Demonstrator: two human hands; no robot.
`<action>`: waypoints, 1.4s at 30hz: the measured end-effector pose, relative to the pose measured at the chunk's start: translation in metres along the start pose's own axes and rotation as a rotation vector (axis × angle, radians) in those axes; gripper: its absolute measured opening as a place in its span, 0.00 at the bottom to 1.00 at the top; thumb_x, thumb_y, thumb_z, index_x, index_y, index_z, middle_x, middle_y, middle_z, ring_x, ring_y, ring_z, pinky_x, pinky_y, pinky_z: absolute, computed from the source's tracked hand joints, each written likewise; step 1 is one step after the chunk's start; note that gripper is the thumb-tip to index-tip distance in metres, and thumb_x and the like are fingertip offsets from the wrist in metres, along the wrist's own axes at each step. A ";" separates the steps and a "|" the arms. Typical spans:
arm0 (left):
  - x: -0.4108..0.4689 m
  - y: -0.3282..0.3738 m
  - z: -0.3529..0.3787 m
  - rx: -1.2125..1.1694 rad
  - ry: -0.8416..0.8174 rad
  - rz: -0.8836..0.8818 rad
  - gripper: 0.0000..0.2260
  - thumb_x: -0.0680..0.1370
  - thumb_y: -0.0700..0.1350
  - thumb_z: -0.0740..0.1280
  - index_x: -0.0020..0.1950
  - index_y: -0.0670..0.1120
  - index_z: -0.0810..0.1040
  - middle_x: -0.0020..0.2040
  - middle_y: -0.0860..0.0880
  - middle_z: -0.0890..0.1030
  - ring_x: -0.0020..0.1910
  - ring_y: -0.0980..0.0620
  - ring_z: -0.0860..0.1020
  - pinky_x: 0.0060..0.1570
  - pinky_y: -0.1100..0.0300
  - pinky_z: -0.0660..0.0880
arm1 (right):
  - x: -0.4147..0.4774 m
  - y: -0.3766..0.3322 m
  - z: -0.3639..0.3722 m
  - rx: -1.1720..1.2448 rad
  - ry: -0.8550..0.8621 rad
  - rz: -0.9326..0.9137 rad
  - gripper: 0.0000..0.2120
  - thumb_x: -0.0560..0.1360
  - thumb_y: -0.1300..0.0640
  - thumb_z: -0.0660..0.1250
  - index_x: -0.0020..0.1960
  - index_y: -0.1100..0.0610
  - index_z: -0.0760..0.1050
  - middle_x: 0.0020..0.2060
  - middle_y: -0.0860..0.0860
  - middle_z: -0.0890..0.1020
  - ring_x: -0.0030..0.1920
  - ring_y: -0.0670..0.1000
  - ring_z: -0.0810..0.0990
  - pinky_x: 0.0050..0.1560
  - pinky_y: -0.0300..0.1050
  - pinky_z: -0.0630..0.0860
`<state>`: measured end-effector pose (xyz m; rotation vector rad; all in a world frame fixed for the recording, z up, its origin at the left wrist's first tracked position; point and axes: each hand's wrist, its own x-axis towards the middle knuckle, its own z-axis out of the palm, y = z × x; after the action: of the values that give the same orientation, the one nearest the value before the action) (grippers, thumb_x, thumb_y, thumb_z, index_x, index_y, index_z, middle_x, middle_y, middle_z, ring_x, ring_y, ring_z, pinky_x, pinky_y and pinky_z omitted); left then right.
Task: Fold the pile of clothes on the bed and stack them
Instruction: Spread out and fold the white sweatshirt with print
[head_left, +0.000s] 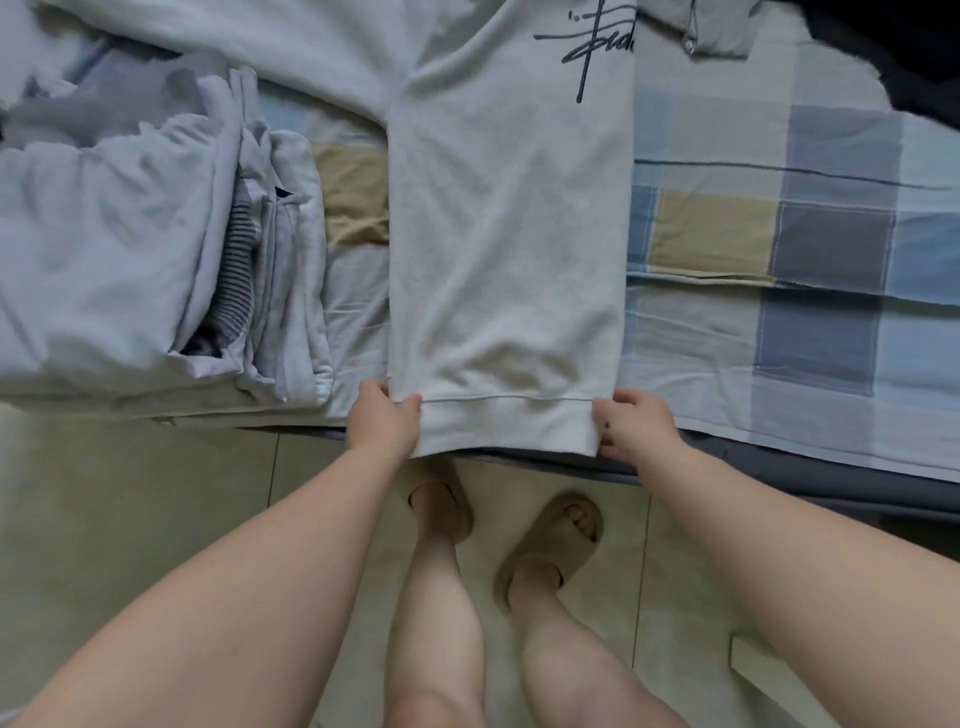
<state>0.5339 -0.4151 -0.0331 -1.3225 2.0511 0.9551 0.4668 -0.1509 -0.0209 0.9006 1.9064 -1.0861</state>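
head view: both hands' fingers (615, 402) pinch the sweatshirt (506, 260) hem corners.

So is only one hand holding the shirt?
No, the left hand and the right hand each pinch a bottom corner of the shirt.

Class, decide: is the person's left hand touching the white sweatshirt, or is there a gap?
Touching. The head view shows the left hand pinching the hem corner of the white sweatshirt, thumb on the fabric.
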 end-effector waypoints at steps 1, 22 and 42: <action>-0.012 0.000 -0.007 0.020 -0.012 0.023 0.19 0.80 0.52 0.67 0.66 0.43 0.71 0.64 0.42 0.78 0.61 0.40 0.76 0.56 0.52 0.71 | -0.014 -0.004 -0.005 -0.047 -0.050 0.001 0.16 0.79 0.51 0.67 0.65 0.55 0.75 0.59 0.56 0.81 0.56 0.60 0.81 0.61 0.61 0.78; -0.086 0.159 -0.325 -0.037 0.037 0.547 0.25 0.82 0.59 0.60 0.77 0.51 0.66 0.77 0.49 0.68 0.77 0.45 0.61 0.74 0.47 0.60 | -0.267 -0.310 0.020 -0.804 0.029 -0.737 0.31 0.81 0.40 0.59 0.81 0.44 0.52 0.80 0.46 0.59 0.80 0.52 0.54 0.77 0.61 0.56; 0.429 0.220 -0.423 0.578 0.265 0.652 0.32 0.80 0.60 0.65 0.79 0.52 0.58 0.81 0.47 0.60 0.78 0.42 0.56 0.74 0.44 0.57 | 0.102 -0.499 0.298 -0.924 0.156 -0.578 0.32 0.82 0.42 0.58 0.81 0.39 0.45 0.82 0.49 0.48 0.80 0.60 0.48 0.76 0.65 0.53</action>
<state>0.1442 -0.9248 -0.0238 -0.4936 2.7544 0.3542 0.0757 -0.5924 -0.0312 -0.1015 2.5072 -0.2958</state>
